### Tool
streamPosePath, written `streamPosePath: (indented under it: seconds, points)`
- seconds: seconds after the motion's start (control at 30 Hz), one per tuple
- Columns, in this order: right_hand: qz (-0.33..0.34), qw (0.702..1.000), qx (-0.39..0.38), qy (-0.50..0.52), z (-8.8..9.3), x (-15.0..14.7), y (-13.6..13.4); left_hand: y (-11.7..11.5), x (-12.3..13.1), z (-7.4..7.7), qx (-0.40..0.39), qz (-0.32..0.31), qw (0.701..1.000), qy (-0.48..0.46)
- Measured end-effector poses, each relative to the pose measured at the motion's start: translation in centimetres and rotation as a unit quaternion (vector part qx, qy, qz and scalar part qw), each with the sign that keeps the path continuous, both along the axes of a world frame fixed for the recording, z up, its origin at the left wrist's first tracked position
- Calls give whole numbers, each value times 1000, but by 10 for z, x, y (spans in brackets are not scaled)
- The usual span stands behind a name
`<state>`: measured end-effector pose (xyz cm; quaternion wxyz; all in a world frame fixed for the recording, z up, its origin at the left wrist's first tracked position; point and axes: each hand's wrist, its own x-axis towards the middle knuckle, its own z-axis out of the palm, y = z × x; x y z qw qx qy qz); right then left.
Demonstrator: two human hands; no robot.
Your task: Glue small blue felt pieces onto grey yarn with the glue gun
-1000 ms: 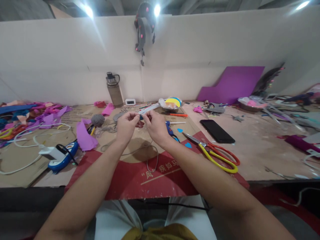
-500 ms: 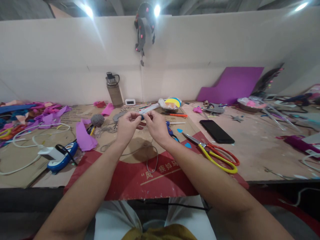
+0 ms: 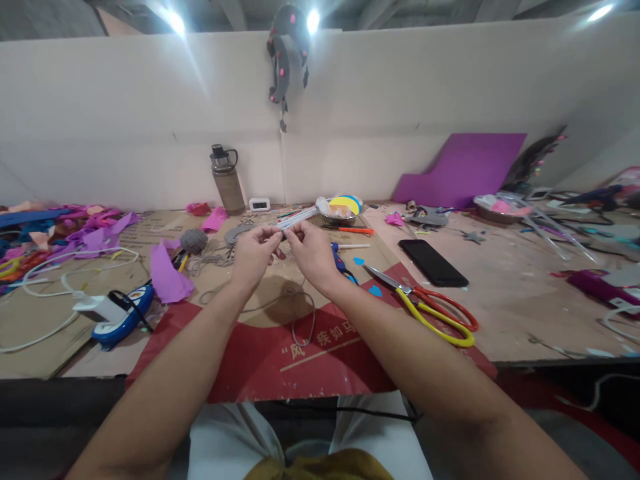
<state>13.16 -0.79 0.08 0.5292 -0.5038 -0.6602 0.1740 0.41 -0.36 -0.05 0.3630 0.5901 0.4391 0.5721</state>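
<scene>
My left hand (image 3: 257, 253) and my right hand (image 3: 310, 252) meet over the work surface, fingertips almost touching. Thumbs and forefingers of both pinch a small dark piece (image 3: 283, 235), mostly covered by the fingers, so its kind does not show. A thin grey cord (image 3: 314, 320) lies in a loop beneath my hands. White sticks (image 3: 300, 217) lie just beyond the fingertips. Close by my right hand are a blue-handled tool (image 3: 341, 260), partly hidden, and small blue heart cutouts (image 3: 375, 291). A ball of grey yarn (image 3: 194, 241) sits left of my left hand.
Scissors with red and yellow handles (image 3: 440, 313) and a black phone (image 3: 433, 263) lie at right. A bottle (image 3: 227, 183) stands by the wall. Purple felt (image 3: 170, 273), a blue power strip (image 3: 135, 313) with cables, and a scrap heap occupy the left. A bowl (image 3: 340, 217) stands behind.
My fingers have shifted slightly around the small dark piece, and less of it shows now. The things on the table stay where they were.
</scene>
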Motion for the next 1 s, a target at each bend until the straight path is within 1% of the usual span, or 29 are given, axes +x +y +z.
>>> streamPosePath:
  seconds: [0.2,0.37,0.53,0.7,0.8,1.0]
  points:
    - [6,1000,14,9,0,4,1,1,-2,2,-32,-34,998,-33]
    - [8,1000,-4,11,1,9,2,3,-3,3,-43,-77,995,-38]
    - [0,1000,-18,-12,0,10,3,6,-5,1,-62,-80,995,-27]
    - [40,999,-2,-1,-2,9,2,6,-3,0,-57,-62,994,-74]
    - [62,998,15,9,-3,9,0,5,-1,1,-55,-63,990,-110]
    - [61,997,28,24,-1,9,-4,2,1,1,-58,-70,987,-132]
